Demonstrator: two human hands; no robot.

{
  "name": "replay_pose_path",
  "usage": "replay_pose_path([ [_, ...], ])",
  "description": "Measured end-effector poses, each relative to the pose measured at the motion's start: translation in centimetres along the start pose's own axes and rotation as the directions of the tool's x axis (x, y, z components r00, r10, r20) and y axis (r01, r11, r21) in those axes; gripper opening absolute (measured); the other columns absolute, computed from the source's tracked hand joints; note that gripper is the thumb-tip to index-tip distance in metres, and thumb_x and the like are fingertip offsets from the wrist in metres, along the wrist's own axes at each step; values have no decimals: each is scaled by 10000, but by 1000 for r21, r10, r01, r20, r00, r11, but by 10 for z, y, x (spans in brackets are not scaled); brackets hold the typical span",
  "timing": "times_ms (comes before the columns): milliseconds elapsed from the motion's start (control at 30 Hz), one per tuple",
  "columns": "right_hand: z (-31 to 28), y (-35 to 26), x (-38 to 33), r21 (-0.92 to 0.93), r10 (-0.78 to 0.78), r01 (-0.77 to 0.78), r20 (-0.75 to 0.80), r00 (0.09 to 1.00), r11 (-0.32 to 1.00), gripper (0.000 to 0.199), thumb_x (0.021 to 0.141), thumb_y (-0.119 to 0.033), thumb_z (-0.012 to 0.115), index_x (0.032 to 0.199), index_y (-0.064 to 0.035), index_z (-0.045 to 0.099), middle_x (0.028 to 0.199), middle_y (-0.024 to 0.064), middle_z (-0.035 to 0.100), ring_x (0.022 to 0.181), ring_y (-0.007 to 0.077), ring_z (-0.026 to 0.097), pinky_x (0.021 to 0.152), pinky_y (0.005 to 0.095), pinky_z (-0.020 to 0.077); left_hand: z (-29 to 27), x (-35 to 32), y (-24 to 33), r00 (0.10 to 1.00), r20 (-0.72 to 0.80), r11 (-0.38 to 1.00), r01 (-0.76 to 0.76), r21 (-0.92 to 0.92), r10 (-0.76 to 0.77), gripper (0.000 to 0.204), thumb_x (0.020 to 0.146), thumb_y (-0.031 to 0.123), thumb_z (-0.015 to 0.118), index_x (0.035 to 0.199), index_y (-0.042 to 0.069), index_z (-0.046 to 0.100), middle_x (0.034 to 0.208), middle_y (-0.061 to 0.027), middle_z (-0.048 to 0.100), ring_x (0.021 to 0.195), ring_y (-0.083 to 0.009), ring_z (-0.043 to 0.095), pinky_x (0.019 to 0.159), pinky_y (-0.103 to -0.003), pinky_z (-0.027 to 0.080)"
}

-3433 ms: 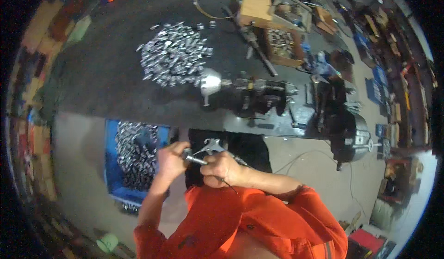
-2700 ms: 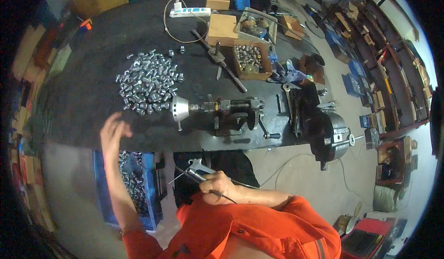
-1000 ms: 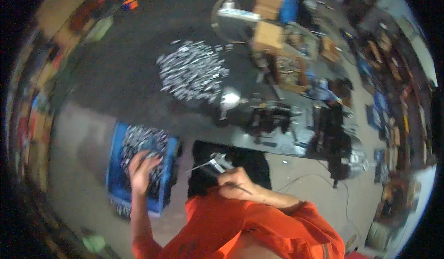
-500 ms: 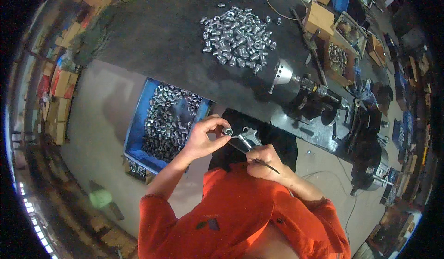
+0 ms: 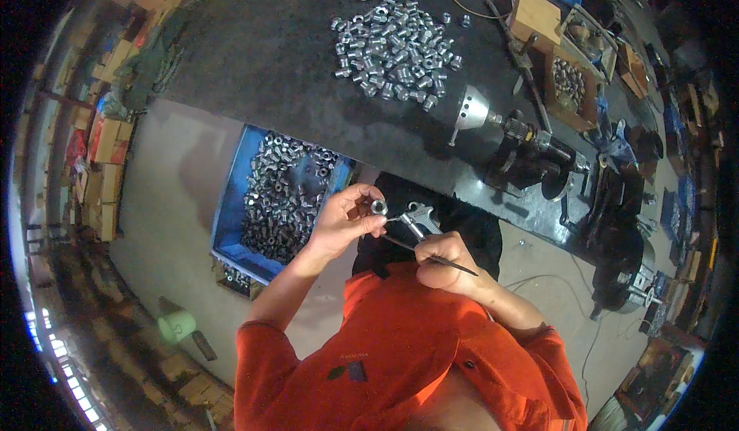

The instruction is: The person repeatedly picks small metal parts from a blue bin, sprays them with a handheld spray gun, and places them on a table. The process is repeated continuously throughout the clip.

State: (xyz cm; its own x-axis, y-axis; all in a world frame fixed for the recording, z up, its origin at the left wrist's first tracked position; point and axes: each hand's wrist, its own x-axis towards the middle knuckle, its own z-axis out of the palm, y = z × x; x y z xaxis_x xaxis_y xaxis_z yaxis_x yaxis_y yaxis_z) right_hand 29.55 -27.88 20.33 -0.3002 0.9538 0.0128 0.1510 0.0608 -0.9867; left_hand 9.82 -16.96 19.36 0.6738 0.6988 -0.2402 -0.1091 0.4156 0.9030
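Between the thumb and fingers of my left hand (image 5: 343, 222) is a small silver metal fitting (image 5: 379, 207), its round bore showing. My right hand (image 5: 446, 262) is closed around a slim silver tool (image 5: 413, 226) with a thin tip and a dark tail sticking out behind the fist. The tip points at the fitting and comes close to my left thumb; whether it touches cannot be made out. Just beyond the tool, a grey ribbed handle-like piece (image 5: 429, 218) shows over my dark lap; how it is attached is unclear.
A blue bin (image 5: 225, 219) full of metal fittings stands left of my hands. On the dark workbench (image 5: 254, 54) lies a heap of silver fittings (image 5: 396, 50). To the right is a machine with a silver cone-shaped head (image 5: 472, 109), near a cardboard box of small parts (image 5: 568, 85).
The view has shifted slightly. Both hands keep their grip close together, and the fitting has turned a little in my left fingers, its bore facing more upward.
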Motion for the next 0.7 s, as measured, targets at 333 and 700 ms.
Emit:
replay_pose_path([
  [333, 2, -2, 0, -31, -41, 41, 1, 999, 999, 176, 640, -98, 568, 557, -31, 428, 517, 111, 396, 475, 262, 434, 468, 356, 343, 4, -1, 4, 987, 9, 874, -146, 463, 160, 252, 705, -41, 678, 920, 30, 567, 775, -1, 530, 653, -69, 534, 567, -208, 438],
  [700, 2, -10, -3, -126, 59, -52, 55, 997, 991, 144, 635, -121, 553, 560, -27, 473, 520, 149, 444, 483, 310, 477, 464, 391, 361, 21, -1, 29, 830, 489, 124, -533, 837, 270, 248, 687, 84, 673, 921, 83, 592, 806, -71, 494, 635, -262, 573, 558, -361, 473],
])
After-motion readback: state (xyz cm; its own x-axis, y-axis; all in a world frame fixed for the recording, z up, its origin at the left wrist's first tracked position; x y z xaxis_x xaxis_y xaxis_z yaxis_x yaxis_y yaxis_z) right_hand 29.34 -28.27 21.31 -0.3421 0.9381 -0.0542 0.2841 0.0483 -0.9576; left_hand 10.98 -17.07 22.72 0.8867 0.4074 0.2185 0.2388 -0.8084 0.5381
